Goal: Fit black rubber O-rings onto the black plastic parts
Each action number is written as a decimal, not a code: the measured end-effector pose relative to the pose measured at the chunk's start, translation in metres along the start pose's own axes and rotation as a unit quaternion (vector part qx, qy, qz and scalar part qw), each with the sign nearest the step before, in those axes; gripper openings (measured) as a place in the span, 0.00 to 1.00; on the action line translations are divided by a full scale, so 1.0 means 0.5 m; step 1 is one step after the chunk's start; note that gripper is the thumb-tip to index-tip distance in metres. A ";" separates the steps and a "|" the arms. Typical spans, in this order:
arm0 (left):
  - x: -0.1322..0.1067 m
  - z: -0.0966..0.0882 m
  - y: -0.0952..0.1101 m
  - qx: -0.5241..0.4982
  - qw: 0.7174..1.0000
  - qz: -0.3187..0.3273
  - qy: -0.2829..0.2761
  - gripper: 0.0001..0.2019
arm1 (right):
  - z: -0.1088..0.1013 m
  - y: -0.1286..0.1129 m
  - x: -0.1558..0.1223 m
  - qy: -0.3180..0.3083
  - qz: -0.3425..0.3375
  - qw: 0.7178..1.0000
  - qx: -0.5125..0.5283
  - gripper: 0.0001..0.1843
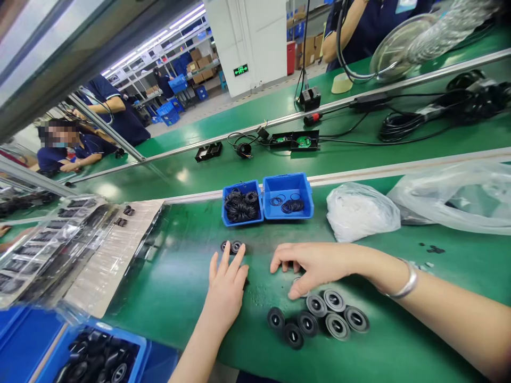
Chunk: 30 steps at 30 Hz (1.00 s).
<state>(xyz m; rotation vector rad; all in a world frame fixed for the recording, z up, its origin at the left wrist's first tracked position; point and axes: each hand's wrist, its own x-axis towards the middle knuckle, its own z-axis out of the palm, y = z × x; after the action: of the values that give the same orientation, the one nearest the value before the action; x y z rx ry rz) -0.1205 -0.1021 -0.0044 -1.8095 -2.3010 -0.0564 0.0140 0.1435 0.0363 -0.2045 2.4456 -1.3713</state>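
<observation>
The left hand (225,290) is laid flat on the green bench (179,298), its fingers (227,260) spread apart, the tips just short of two black grommets (231,247). The right hand (313,266) is curved over the edge of a cluster of grommets (319,319), its fingers (287,256) loosely together; whether one is held cannot be told. The grommets are judged light and slightly soft, probably rubber, and best pinched by the rim.
</observation>
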 end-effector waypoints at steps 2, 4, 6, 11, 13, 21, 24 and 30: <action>-0.005 -0.001 -0.004 0.000 1.000 -0.008 -0.007 0.21 | -0.002 0.004 -0.005 -0.029 -0.014 0.999 -0.037 0.29; -0.013 -0.002 -0.007 -0.007 1.000 -0.013 -0.014 0.21 | 0.000 0.012 -0.003 -0.039 -0.026 0.997 -0.060 0.26; -0.022 -0.004 -0.008 -0.022 0.999 -0.016 -0.016 0.21 | 0.006 0.022 0.003 -0.037 -0.039 0.996 -0.069 0.22; -0.038 -0.015 0.005 -0.112 0.992 -0.025 0.055 0.20 | 0.028 0.033 0.024 0.012 -0.070 0.995 -0.070 0.17; -0.037 -0.022 0.018 -0.179 0.979 -0.042 0.091 0.20 | 0.035 0.025 0.031 0.072 -0.068 0.994 -0.051 0.20; 0.011 -0.052 0.065 -0.365 0.922 -0.095 0.089 0.13 | 0.061 -0.031 0.032 0.207 -0.102 0.969 0.086 0.14; 0.020 -0.056 0.068 -0.365 0.922 -0.102 0.086 0.12 | 0.072 -0.038 0.033 0.216 -0.116 0.965 0.088 0.11; 0.016 -0.051 0.066 -0.401 0.907 -0.094 0.085 0.15 | 0.056 -0.029 0.039 0.214 -0.064 0.963 0.148 0.16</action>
<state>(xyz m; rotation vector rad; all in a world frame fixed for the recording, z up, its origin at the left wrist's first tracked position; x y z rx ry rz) -0.0869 -0.0907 0.0186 -1.7447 -2.4922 -1.3081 0.0050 0.1076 0.0309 0.0100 2.5430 -1.9954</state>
